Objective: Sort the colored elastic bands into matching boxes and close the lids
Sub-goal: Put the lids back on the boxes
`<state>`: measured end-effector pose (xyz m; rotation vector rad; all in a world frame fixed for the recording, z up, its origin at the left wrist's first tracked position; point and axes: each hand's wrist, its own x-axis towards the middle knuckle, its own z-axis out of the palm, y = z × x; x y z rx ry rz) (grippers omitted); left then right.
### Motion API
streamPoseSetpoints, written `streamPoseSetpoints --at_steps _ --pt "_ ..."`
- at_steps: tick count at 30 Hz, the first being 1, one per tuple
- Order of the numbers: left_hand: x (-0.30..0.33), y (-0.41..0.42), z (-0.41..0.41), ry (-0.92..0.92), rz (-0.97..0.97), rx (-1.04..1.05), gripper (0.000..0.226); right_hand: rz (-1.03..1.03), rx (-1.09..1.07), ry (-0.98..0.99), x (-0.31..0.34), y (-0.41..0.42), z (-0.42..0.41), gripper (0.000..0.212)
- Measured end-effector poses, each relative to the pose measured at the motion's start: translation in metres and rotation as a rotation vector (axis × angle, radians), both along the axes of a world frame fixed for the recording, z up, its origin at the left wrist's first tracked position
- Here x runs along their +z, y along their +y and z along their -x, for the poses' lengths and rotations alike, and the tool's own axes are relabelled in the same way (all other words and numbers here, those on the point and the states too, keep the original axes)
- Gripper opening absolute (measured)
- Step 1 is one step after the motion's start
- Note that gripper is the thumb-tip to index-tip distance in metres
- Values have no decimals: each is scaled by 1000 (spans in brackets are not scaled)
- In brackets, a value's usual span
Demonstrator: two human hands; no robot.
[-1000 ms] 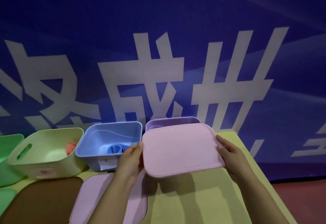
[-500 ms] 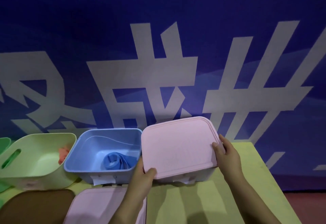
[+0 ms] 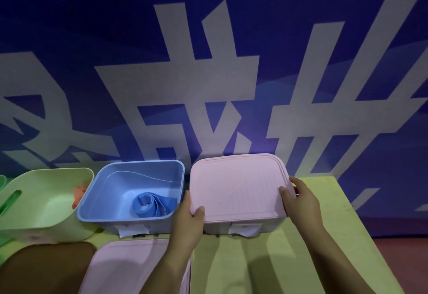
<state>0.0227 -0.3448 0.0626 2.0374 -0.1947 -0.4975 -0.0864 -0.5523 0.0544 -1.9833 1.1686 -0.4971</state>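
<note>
- Pink lid (image 3: 238, 189) flat on right box, gripped at both sides by left hand (image 3: 188, 218) and right hand (image 3: 298, 203)
- Blue box (image 3: 111, 201) open, blue band (image 3: 150, 205) inside
- Second pink lid (image 3: 125, 268) on table (image 3: 335, 236)

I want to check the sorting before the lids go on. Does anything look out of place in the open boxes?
Yes. The green box holds an orange band against its right wall, a colour mismatch. The blue band lies in the blue box, as it should.

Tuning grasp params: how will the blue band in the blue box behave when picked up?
Probably floppy: the blue band lies in loose folded loops that sag flat on the blue box floor. Likely light, being a thin strip. It may unfurl when lifted, since nothing binds the folds.
</note>
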Motion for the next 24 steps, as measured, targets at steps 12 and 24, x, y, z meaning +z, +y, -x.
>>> streamPoseSetpoints --at_steps 12,24 --pt "26 -18 -20 -259 -632 -389 71 282 51 381 16 -12 -14 36" --pt "45 -32 -87 -491 -877 -874 104 445 281 405 -2 -18 -31 49"
